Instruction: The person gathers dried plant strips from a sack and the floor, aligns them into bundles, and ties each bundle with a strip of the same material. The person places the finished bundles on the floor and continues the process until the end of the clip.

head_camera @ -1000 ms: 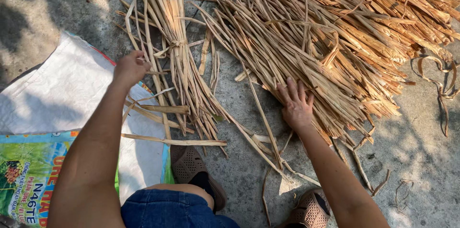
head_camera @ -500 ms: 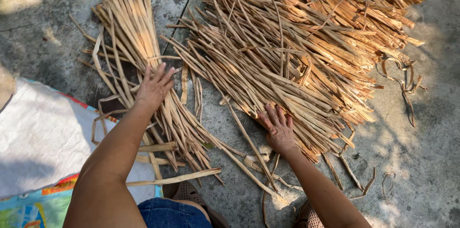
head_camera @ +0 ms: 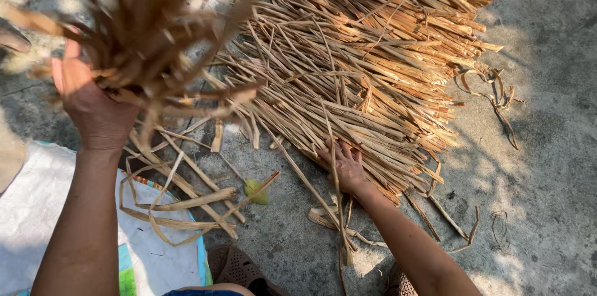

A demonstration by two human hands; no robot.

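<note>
My left hand (head_camera: 90,100) is raised at the left, palm up, gripping a blurred bundle of dry tan leaf strips (head_camera: 152,35) that fans upward. My right hand (head_camera: 345,162) lies flat, fingers spread, on the near edge of a large pile of dry strips (head_camera: 373,66) spread over the concrete ground. One long strip crosses over my right hand and runs toward me. Several loose curled strips (head_camera: 180,199) lie on the ground between my arms.
A white woven sack (head_camera: 43,221) with a coloured edge lies at the lower left. A small yellow-green leaf (head_camera: 256,191) sits on the concrete. My sandalled foot (head_camera: 239,268) shows at the bottom. Curled scraps (head_camera: 491,94) lie right of the pile.
My left hand has lifted the bundle of strips off the ground and up to the left. My right hand stays pressed on the pile's edge. The view has shifted left and down.
</note>
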